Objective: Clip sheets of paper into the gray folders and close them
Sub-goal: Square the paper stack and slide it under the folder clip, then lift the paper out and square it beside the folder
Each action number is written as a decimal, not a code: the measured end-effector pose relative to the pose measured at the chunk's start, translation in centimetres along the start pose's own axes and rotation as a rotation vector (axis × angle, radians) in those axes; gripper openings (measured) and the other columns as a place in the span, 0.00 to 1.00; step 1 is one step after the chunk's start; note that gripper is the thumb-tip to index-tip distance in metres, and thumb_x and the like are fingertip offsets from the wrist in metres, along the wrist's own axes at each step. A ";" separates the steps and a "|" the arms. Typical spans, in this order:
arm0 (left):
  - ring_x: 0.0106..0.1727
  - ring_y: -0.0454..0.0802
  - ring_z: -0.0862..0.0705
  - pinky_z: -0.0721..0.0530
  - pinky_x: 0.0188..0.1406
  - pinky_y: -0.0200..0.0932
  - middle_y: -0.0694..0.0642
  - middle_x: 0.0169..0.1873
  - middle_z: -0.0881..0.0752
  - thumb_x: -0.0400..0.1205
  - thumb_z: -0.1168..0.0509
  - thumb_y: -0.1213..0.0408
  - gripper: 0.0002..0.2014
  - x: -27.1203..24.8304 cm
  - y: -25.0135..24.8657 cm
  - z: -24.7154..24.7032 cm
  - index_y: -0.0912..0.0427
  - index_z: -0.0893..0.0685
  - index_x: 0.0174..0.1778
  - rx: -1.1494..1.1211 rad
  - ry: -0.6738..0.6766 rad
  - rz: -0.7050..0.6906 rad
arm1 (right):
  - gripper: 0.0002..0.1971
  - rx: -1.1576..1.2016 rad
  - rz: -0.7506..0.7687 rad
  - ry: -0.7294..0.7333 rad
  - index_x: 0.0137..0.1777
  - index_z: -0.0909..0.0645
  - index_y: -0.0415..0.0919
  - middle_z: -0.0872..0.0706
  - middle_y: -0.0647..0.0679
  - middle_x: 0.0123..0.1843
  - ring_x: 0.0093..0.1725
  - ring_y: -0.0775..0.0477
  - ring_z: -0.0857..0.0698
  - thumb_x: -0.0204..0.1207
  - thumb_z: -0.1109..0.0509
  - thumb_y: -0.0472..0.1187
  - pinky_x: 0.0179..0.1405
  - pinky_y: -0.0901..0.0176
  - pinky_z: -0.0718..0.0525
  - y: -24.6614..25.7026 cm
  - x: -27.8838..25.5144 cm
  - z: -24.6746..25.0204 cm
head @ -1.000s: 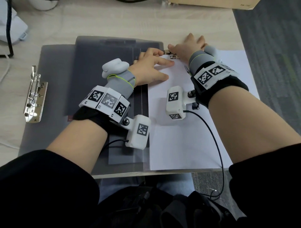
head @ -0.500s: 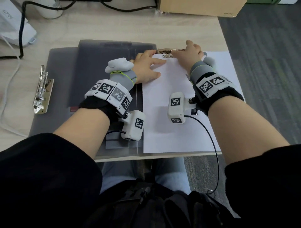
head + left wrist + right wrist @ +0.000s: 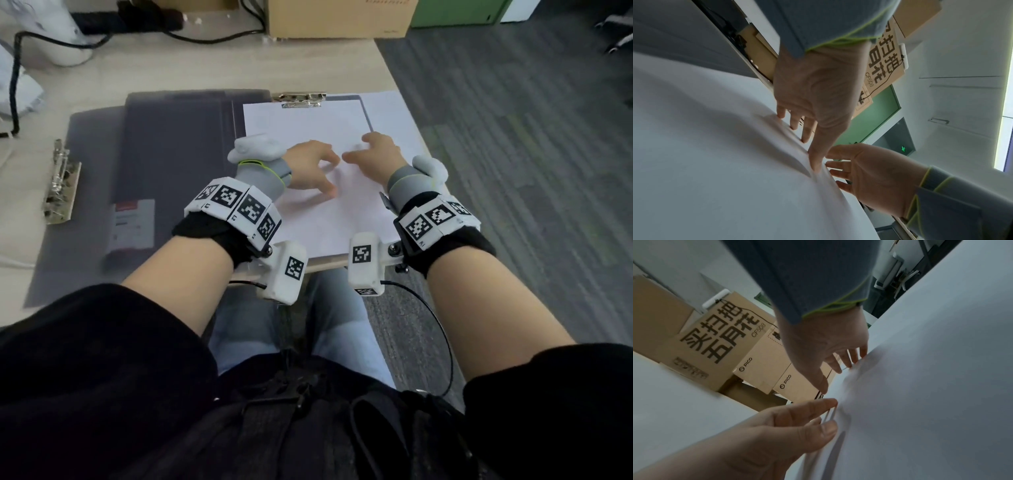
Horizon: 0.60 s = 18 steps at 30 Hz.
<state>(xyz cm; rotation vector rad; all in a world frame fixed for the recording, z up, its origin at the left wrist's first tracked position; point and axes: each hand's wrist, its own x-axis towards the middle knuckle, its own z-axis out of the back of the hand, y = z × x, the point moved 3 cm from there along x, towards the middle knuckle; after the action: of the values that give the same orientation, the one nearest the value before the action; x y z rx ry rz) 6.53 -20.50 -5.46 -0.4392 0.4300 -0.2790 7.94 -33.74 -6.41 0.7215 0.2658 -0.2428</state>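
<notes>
An open gray folder lies on the table, and a white sheet of paper covers its right half. A metal clip sits over the sheet's top edge. My left hand and right hand rest side by side on the middle of the sheet, fingertips down on it, holding nothing. In the left wrist view the left hand's fingers and thumb press the paper, which bulges slightly. The right wrist view shows the right hand touching the paper with straight fingers.
A second gray folder lies underneath at the left, with its metal clip on the left edge and a white label. A cardboard box and black cables lie at the back. The table edge drops off to the right.
Both hands left the clip at the sheet's top and drew back toward me to the middle of the paper. The clip now lies down on the top edge.
</notes>
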 end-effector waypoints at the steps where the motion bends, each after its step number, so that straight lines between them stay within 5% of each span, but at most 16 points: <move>1: 0.82 0.52 0.39 0.40 0.77 0.44 0.54 0.82 0.40 0.75 0.29 0.59 0.31 -0.1 -0.4 -0.3 0.54 0.28 0.75 -0.002 0.001 -0.013 | 0.26 0.022 0.003 -0.012 0.74 0.29 0.39 0.26 0.41 0.74 0.75 0.42 0.28 0.77 0.33 0.46 0.74 0.50 0.30 -0.4 -0.5 0.2; 3: 0.82 0.52 0.39 0.40 0.77 0.43 0.55 0.82 0.40 0.75 0.29 0.59 0.30 -0.4 -1.3 -1.3 0.54 0.28 0.75 -0.005 0.005 -0.035 | 0.15 0.064 -0.011 -0.092 0.62 0.22 0.41 0.19 0.44 0.62 0.63 0.47 0.21 0.77 0.34 0.42 0.66 0.55 0.27 -1.9 -1.4 1.2; 8: 0.85 0.52 0.48 0.49 0.82 0.51 0.53 0.83 0.43 0.77 0.31 0.59 0.31 -1.0 -2.6 -2.8 0.52 0.30 0.76 0.004 0.023 -0.059 | 0.23 -0.212 -0.205 -0.294 0.71 0.28 0.36 0.32 0.39 0.76 0.75 0.36 0.36 0.76 0.41 0.40 0.70 0.44 0.33 -5.6 -3.0 3.0; 11: 0.85 0.53 0.55 0.57 0.83 0.57 0.51 0.84 0.46 0.78 0.32 0.59 0.32 -1.2 -2.6 -3.3 0.49 0.34 0.78 0.023 0.028 -0.062 | 0.22 -0.253 -0.236 -0.300 0.70 0.28 0.34 0.33 0.38 0.76 0.75 0.36 0.36 0.76 0.38 0.41 0.69 0.44 0.32 -7.1 -3.3 2.5; 18: 0.85 0.53 0.57 0.58 0.83 0.57 0.50 0.84 0.48 0.78 0.32 0.58 0.33 -1.1 -2.1 -3.4 0.47 0.37 0.79 0.029 0.052 -0.076 | 0.26 -0.126 -0.230 -0.396 0.71 0.30 0.37 0.32 0.40 0.74 0.75 0.38 0.34 0.73 0.31 0.40 0.69 0.49 0.30 -7.6 -3.1 2.4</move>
<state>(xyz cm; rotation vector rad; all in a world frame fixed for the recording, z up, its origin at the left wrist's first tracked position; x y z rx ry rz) 3.66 -23.12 -6.84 -0.4209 0.4605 -0.3702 3.06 -40.52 -8.34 0.5038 -0.0148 -0.5747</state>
